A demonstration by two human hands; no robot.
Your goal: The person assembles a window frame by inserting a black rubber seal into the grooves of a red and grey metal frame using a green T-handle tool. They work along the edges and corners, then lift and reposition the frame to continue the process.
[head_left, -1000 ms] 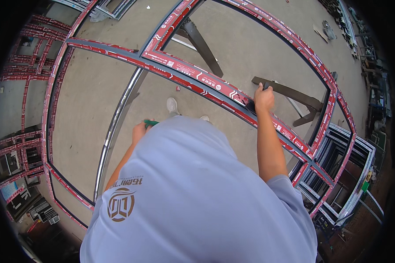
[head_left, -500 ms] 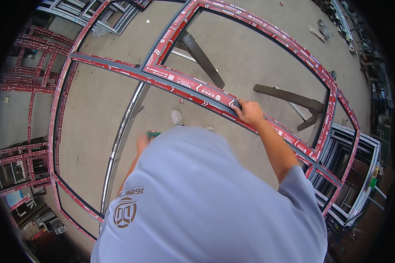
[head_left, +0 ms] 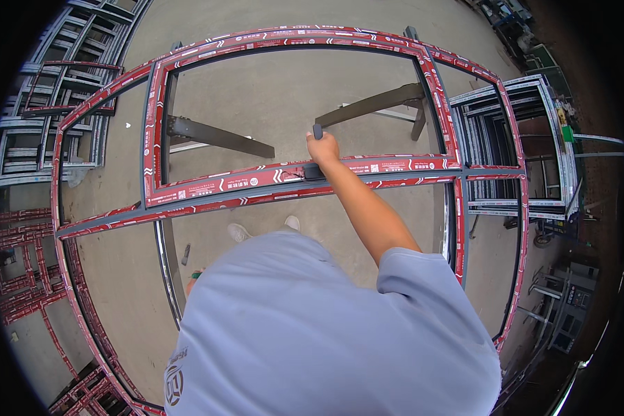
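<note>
A large window frame (head_left: 208, 206) with red printed protective film lies across in front of me, and an inner sash (head_left: 208, 187) of the same look sits in its upper middle. My right hand (head_left: 324, 148) is closed around a dark grey window handle (head_left: 317, 131), whose top end sticks out above the fist. The handle's dark base (head_left: 313, 170) rests at the sash's near rail, below the wrist. Low at my left side, my left hand (head_left: 191, 283) is mostly hidden by my shirt. It is closed on a small green object (head_left: 196, 274), only partly visible.
Dark support beams (head_left: 222, 139) show through the sash opening, with another beam (head_left: 374, 102) to the right. Stacked frames stand at the right (head_left: 558, 149) and far left (head_left: 55, 118). More red-filmed frames (head_left: 24, 267) lie left. A small dark item (head_left: 186, 254) is near my left hand.
My right hand has left the frame rail and now grips the handle. The view has turned, so the window frame lies more level. The left hand still has the green object.
</note>
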